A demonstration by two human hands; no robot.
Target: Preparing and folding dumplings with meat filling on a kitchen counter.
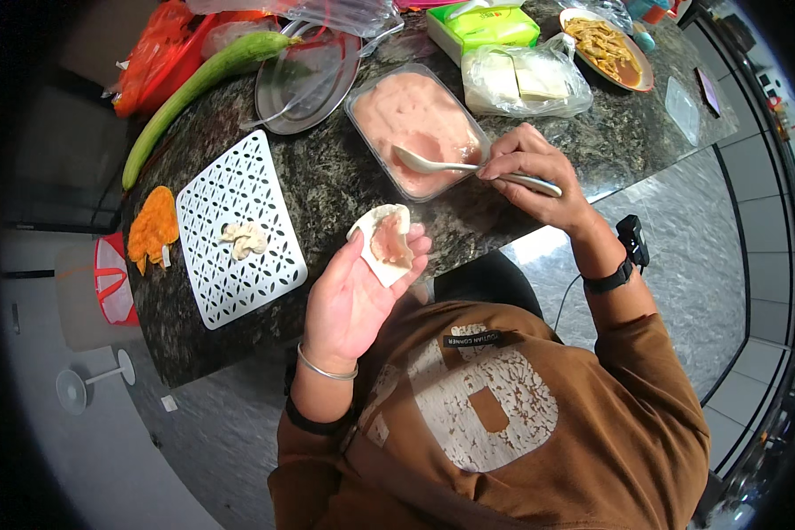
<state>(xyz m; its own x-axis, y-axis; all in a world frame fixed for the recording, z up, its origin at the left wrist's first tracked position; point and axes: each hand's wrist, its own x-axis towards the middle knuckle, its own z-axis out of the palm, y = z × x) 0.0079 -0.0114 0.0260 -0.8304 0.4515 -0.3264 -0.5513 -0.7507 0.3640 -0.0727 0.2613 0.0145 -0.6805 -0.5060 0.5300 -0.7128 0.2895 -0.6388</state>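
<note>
On the palm and fingers of my left hand lies a dumpling wrapper with pink meat paste spread over its middle. My right hand grips a pale spoon by its handle. The spoon's bowl rests at the surface of pink minced filling in a clear plastic container. A shallow hollow shows in the filling beside the spoon. To the left, one folded dumpling sits on a white perforated tray.
Stacked wrappers in a plastic bag lie beyond the container, near a green tissue pack. A plate of cooked food stands far right. A long green gourd, metal plate and orange cloth lie left on the dark stone-patterned table.
</note>
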